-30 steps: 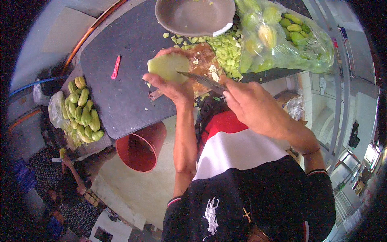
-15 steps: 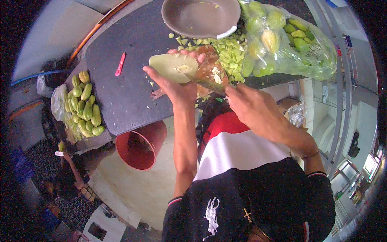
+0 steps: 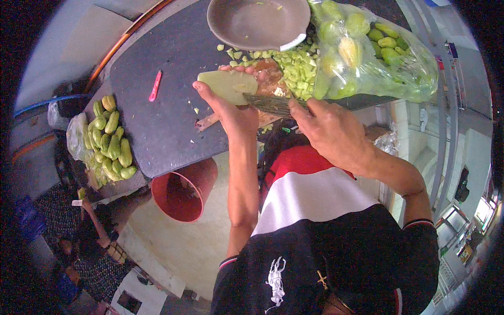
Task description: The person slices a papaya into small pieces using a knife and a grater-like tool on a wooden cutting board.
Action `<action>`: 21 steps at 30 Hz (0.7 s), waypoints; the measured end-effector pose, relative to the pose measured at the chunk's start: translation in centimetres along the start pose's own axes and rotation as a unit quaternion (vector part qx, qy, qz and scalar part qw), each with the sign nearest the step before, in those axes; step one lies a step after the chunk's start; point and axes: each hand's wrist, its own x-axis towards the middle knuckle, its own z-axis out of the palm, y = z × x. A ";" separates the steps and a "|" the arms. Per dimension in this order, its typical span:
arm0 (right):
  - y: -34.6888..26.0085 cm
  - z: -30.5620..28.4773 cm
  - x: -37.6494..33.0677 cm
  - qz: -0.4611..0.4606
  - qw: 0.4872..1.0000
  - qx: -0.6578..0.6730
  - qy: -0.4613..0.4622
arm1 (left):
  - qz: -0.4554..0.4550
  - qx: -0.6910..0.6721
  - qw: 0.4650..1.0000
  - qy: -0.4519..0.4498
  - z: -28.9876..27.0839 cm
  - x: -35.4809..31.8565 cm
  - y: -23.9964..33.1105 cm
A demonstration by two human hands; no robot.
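- Head view: left hand (image 3: 231, 113) grips a peeled pale-green vegetable (image 3: 227, 85), just below the grey bowl (image 3: 257, 23).
- Right hand (image 3: 331, 131) is clamped on a knife (image 3: 270, 103), blade touching the vegetable.
- Chopped pieces (image 3: 294, 65) lie beneath the bowl on the dark tabletop (image 3: 168, 121).

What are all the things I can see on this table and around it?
Peeled pale green squash half: one, held above the dark table.
Knife with a dark blade: one, blade against the squash.
Brown round bowl: one, top edge of the table.
Chopped green pieces: a pile, below the bowl.
Clear plastic bag of green squashes: one, right of the pile.
Whole green squashes: a heap, too many to count, left end.
Pink small tool: one, lying alone on the table.
Dark grey table: one.
Red bucket: one, on the floor below the table edge.
Left hand: holds the squash.
Right hand: grips the knife.
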 end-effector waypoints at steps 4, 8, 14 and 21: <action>0.2 0.8 0.1 -0.015 1.000 -0.006 0.018 | 0.023 0.019 1.000 0.011 -0.7 0.0 -0.2; 0.5 1.4 0.1 -0.010 1.000 -0.004 0.024 | 0.013 0.047 0.999 0.010 -1.6 0.5 -0.2; 1.4 0.0 1.2 -0.047 0.997 -0.051 0.031 | 0.009 0.115 0.993 0.035 -1.8 0.9 -0.3; 2.4 1.3 1.8 -0.062 0.997 -0.021 0.052 | -0.004 0.083 0.997 -0.001 -2.3 1.6 -0.1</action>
